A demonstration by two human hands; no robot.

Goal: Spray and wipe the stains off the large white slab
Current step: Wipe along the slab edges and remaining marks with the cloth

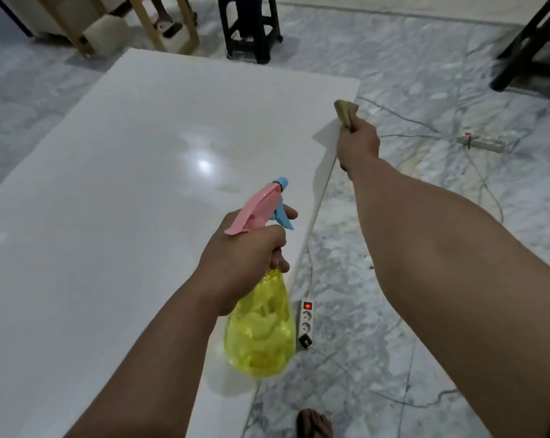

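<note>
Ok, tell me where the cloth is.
The cloth is bunched in the right hand, at the right edge of the white slab, toward its far end.

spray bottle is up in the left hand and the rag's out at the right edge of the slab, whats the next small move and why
Probably bring the rag back in from the slab edge and squeeze the trigger. The left hand grips the spray bottle with its nozzle aimed over the slab, and the right hand holds the rag bunched at the right edge.
</note>
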